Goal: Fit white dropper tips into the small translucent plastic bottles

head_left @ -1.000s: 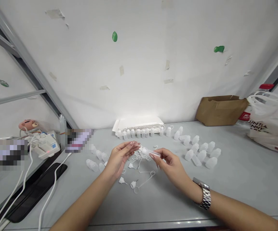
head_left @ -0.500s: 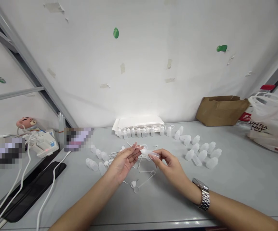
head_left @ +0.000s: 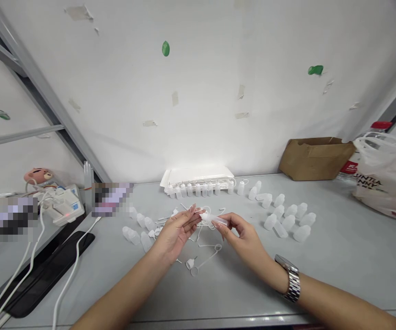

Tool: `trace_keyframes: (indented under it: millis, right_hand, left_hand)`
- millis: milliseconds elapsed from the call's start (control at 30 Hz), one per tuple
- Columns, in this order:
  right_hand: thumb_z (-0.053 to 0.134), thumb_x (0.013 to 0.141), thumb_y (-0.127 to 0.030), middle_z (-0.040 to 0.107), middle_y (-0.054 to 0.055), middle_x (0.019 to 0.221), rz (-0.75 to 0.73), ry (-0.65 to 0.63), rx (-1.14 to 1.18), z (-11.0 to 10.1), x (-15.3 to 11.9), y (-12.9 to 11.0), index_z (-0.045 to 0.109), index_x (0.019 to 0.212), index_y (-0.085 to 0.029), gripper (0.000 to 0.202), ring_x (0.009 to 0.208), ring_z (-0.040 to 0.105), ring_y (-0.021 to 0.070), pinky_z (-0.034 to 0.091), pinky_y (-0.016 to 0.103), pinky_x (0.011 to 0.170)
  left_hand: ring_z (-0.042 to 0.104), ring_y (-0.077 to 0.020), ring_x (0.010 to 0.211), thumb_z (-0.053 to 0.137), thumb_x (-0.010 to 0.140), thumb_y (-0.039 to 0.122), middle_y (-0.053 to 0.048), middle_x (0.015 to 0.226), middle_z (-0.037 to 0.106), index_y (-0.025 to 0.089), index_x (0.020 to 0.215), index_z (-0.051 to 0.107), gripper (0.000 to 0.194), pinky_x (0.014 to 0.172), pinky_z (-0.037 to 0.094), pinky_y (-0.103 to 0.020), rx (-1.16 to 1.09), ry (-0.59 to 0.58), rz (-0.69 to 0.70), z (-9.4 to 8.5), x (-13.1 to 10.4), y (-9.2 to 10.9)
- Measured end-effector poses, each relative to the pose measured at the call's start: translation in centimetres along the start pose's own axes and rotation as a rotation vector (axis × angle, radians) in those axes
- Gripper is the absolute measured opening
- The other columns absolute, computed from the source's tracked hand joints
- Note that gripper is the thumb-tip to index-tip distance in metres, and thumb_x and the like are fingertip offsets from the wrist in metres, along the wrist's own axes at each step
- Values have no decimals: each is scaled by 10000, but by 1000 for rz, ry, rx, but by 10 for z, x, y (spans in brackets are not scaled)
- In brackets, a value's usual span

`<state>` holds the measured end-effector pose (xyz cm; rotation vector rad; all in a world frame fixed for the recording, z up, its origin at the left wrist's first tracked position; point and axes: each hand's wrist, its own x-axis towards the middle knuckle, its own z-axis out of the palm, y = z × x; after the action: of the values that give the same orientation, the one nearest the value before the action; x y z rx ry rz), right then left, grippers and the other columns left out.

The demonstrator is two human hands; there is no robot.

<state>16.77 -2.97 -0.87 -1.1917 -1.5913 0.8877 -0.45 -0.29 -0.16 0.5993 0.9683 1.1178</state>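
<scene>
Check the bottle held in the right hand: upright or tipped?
Tipped: the bottle lies nearly sideways in the right hand, its neck pointing toward the left hand.

The single head-worn camera looks from above the near edge of the smooth grey tabletop (head_left: 246,293), facing forward and slightly down across it toward the flat white wall (head_left: 204,78) behind. The bare left hand (head_left: 177,233) and right hand (head_left: 241,231) are close, below view centre; its wide field reaches a white plastic bag (head_left: 386,188) with dark lettering at the tabletop's right end.
</scene>
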Motion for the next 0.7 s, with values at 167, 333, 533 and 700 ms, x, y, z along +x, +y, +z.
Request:
trace_keyframes:
  millis: [167, 333, 533, 700]
  right_hand:
    - [492, 827, -430, 547, 12, 682, -7, 2, -49, 1, -1, 0, 585, 805, -193, 256, 656, 493, 156, 407, 269, 610]
    - [507, 833, -405, 589, 42, 721, -132, 72, -222, 6, -7, 6, 587, 844, -190, 229, 708, 500, 187, 411, 321, 681]
    - [508, 845, -381, 578, 46, 703, -214, 111, -286, 13, -10, 14, 575, 902, -180, 220, 716, 493, 191, 419, 315, 659]
    - [498, 856, -346, 567, 41, 685, -242, 103, -296, 16, -8, 16, 563, 912, -167, 198, 720, 479, 193, 420, 323, 670]
  left_hand:
    - [645, -130, 836, 702, 676, 299, -73, 932, 716, 177, 810, 696, 181, 759, 449, -220, 18, 14, 18, 2, -1, -1]
    - [641, -120, 782, 723, 647, 269, -61, 862, 726, 159, 789, 703, 181, 755, 450, -220, -8, 37, 98, 4, -1, -9]
    - [635, -106, 778, 719, 654, 279, -55, 855, 726, 152, 780, 705, 180, 711, 454, -187, -48, 88, 86, 8, -1, -15]
    - [637, -110, 767, 704, 668, 241, -65, 850, 727, 137, 773, 706, 148, 716, 463, -190, -87, 112, 100, 11, 0, -19]
